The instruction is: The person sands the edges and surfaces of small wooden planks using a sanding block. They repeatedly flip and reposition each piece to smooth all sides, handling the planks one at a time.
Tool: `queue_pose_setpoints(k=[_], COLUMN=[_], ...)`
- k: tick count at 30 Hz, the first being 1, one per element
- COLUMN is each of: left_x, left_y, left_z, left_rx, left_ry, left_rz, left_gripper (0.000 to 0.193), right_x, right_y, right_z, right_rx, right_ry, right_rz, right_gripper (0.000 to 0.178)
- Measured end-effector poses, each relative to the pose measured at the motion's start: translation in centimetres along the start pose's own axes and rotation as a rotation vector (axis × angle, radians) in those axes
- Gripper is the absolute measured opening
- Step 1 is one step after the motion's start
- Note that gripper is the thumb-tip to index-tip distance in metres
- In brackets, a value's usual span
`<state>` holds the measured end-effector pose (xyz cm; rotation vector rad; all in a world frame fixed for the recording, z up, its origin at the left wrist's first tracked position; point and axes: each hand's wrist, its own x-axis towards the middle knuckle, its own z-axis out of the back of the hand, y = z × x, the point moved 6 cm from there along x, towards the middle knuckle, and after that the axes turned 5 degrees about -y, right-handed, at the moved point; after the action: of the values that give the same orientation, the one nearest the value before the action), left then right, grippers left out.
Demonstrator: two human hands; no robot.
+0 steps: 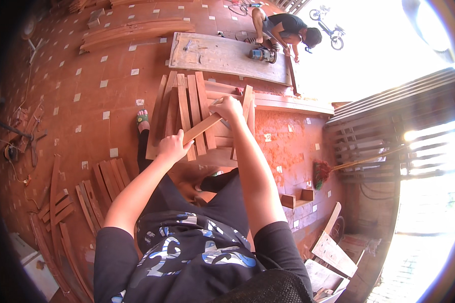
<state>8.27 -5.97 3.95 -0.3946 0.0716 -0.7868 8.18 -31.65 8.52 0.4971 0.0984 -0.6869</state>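
A short reddish-brown wooden strip (pixel 202 128) is held at a slant across a low wooden bench (pixel 222 155). My left hand (pixel 172 147) is closed round its near left end, with the thumb up. At the far right end, my right hand (pixel 226 107) has its fingers wrapped over the wood; whether it holds anything else is hidden. Beneath the held piece, several similar wooden strips (pixel 183 103) lie side by side on the bench, pointing away from me. Another strip (pixel 247 101) rests beside my right hand.
Beyond the bench, a person (pixel 283 28) crouches by a long board (pixel 222 56) bearing a blue power tool (pixel 263 55). Wood lies in piles on the left floor (pixel 111 174) and far left (pixel 136 33). At right are a broom (pixel 322 171) and a small wooden piece (pixel 298 200).
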Motion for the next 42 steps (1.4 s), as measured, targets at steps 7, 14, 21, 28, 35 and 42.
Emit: queue_pose_setpoints(k=[7, 14, 21, 28, 35, 42], left_x=[-0.3, -0.5, -0.6, -0.1, -2.1, -6.0], left_y=[-0.3, -0.2, -0.3, -1.2, 3.2, 2.2], left_z=[-0.1, -0.7, -0.4, -0.8, -1.6, 2.0], left_rx=[0.013, 0.019, -0.023, -0.036, -0.342, -0.468], left_ry=[-0.001, -0.076, -0.099, -0.034, -0.117, -0.15], left_rz=[0.011, 0.016, -0.005, 0.019, 0.021, -0.214], left_gripper=[0.056, 0.056, 0.051, 0.05, 0.047, 0.044], right_x=[-2.3, -4.6, -2.6, 0.3, -7.2, -17.5], right_y=[1.9, 6.1, 4.7, 0.7, -6.9, -8.9], right_z=[-1.2, -5.7, -4.0, -0.1, 8.2, 5.4], right_rx=[-0.162, -0.211, -0.217, -0.423, 1.098, 1.619], right_ry=[-0.214, -0.253, -0.298, -0.676, -0.514, -0.315], right_rz=[0.194, 0.333, 0.112, 0.112, -0.339, -0.217], right_gripper=[0.041, 0.05, 0.047, 0.035, 0.045, 0.031])
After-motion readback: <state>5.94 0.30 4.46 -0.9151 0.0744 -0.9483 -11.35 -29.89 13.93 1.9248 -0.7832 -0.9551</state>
